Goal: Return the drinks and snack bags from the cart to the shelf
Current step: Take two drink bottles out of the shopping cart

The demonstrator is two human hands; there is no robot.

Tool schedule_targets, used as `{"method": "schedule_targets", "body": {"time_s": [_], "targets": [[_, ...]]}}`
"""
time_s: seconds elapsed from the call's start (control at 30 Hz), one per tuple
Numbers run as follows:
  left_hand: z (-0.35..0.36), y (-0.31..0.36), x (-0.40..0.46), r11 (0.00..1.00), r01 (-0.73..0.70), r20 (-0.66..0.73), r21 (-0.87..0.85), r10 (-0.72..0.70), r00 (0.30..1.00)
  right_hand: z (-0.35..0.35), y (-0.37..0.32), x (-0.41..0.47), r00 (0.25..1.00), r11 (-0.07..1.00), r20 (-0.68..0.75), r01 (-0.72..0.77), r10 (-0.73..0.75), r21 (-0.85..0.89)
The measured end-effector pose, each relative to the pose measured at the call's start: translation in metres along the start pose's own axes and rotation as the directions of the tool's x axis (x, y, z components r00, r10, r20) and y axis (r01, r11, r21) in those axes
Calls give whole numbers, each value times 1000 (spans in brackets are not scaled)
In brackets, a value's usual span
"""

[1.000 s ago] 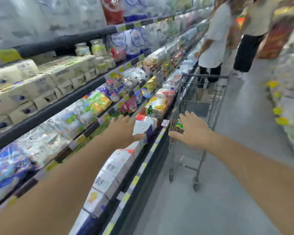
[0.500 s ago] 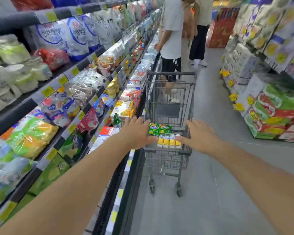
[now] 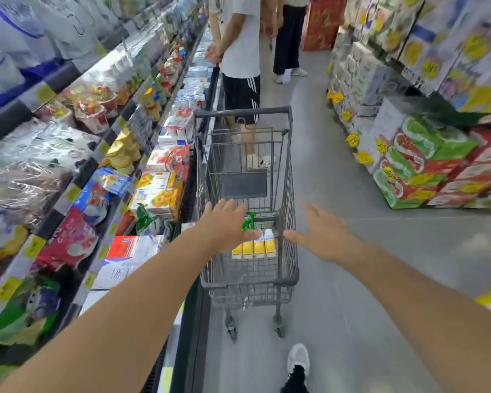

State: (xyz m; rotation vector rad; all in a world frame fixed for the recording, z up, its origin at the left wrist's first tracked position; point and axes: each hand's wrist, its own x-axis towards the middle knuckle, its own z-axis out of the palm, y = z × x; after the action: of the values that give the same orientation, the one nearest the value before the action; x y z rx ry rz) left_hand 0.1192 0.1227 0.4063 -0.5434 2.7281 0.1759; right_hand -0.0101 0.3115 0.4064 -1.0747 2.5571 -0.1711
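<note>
Both hands, left hand point(image 3: 226, 226) and right hand point(image 3: 322, 233), spread open, empty, above the cart point(image 3: 250, 279).

Cart point(image 3: 288, 177) in aisle, just right of shelf point(image 3: 119, 177). Drink cartons point(image 3: 255, 246) in cart near end, snack bag point(image 3: 247, 221) behind them. Left hand point(image 3: 224, 226) over cart; right hand point(image 3: 323, 232) at right rim. Shopper point(image 3: 241, 66) beyond cart.

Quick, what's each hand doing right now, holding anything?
Left hand: open, fingers spread above the cart, holding nothing.
Right hand: open, fingers spread by the cart's right side, holding nothing.
</note>
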Motion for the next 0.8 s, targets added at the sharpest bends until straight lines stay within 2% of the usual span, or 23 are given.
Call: {"method": "schedule_targets", "body": {"time_s": [0.17, 0.33, 0.47, 0.6, 0.8], "targets": [[19, 0, 83, 996, 70, 50, -52, -68, 996, 9, 31, 83, 998, 995, 52, 26, -31, 99], [58, -22, 155, 972, 177, 98, -155, -163, 982, 40, 43, 171, 989, 971, 148, -36, 1, 235], [97, -38, 204, 930, 269, 172, -249, -231, 958, 85, 46, 229, 982, 962, 188, -32, -20, 271], [149, -53, 254, 901, 331, 268, -281, -258, 928, 136, 49, 281, 966, 960, 255, -101, 32, 261], [234, -79, 317, 912, 336, 367, -235, -237, 899, 218, 53, 346, 942, 935, 309, -220, 129, 280]]}}
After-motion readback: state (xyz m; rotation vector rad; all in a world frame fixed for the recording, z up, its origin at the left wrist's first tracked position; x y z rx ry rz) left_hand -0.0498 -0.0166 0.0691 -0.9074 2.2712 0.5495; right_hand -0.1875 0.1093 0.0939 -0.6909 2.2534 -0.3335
